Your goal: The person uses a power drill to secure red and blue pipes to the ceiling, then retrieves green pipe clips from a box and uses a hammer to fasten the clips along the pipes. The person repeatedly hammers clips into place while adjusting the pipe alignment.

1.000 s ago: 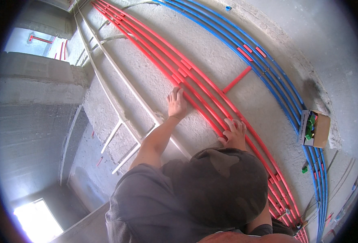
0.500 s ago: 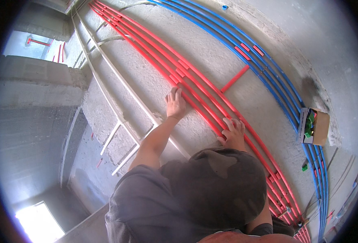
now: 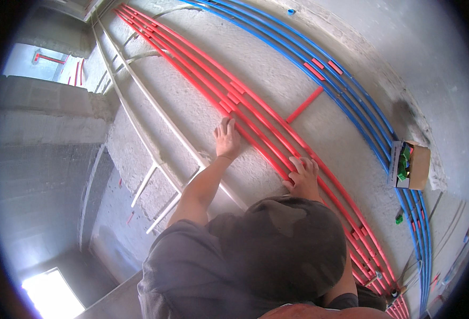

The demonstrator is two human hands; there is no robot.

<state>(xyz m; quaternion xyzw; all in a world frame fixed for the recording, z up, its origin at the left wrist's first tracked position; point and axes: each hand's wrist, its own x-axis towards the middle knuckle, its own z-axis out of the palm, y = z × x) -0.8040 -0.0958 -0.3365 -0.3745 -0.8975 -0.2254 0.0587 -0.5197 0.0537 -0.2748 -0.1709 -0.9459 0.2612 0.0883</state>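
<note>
Several red pipes point(image 3: 269, 133) run in a parallel bundle across the rough concrete floor. My left hand point(image 3: 227, 140) rests with its bent, slightly parted fingers against the near-side red pipe, just below some short red sleeves point(image 3: 229, 100). Further down the bundle, my right hand point(image 3: 304, 178) has its fingers curled over the red pipes, with the thumb side at the nearest one. My knee and dark clothing hide part of the bundle below the right hand.
White pipes point(image 3: 160, 122) with side branches lie to the left. Several blue pipes point(image 3: 346, 101) curve along the right, under an open cardboard box point(image 3: 418, 167) holding green pieces. A short red pipe piece point(image 3: 304, 105) lies between bundles. A grey wall point(image 3: 38, 181) stands left.
The whole view has shifted very slightly. Both hands stay at nearly the same places on the red pipes, and the fingers of the left hand look slightly more parted.
</note>
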